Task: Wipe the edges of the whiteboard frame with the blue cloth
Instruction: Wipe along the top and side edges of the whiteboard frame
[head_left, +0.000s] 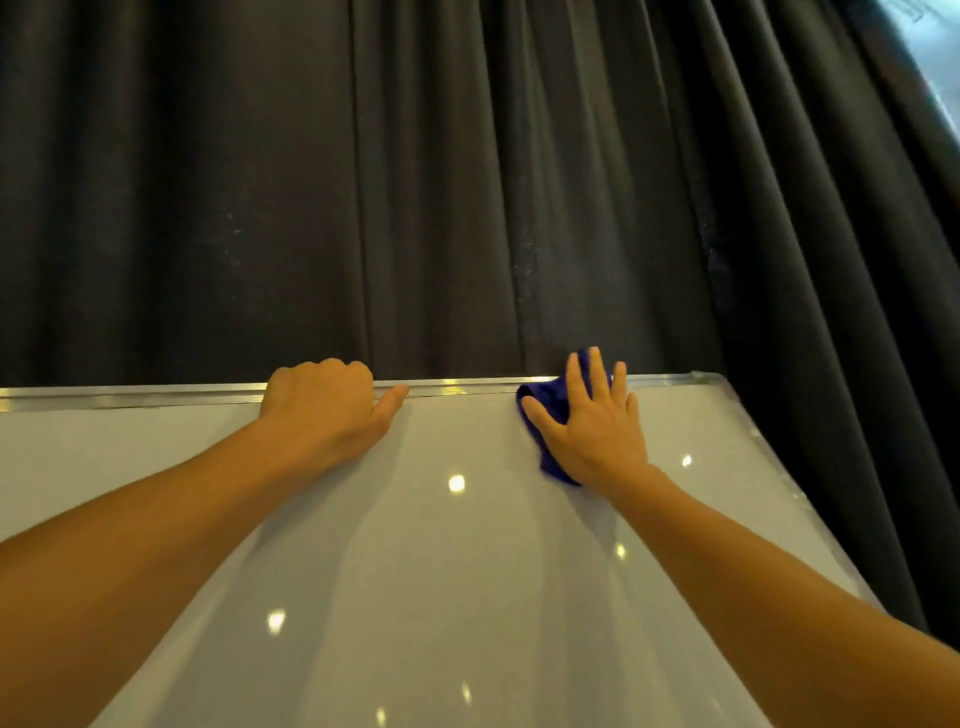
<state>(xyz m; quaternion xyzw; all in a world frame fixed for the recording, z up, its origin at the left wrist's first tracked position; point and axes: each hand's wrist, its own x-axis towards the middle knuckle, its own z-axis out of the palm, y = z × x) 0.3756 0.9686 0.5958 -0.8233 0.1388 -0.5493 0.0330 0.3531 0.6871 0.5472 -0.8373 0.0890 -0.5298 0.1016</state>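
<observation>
The whiteboard (415, 519) fills the lower half of the head view, with a silver metal frame (156, 395) along its top edge and down its right side. My left hand (324, 410) grips the top frame, fingers curled over it, thumb lying along the edge. My right hand (592, 421) lies flat with fingers spread, pressing the blue cloth (545, 400) against the board and the top frame near the right corner. Most of the cloth is hidden under the palm; blue folds show left of the hand and above the fingertips.
A dark pleated curtain (467, 182) hangs close behind the board and past its right side. The frame's top right corner (701, 376) lies just right of my right hand. Ceiling lights reflect as bright spots on the board.
</observation>
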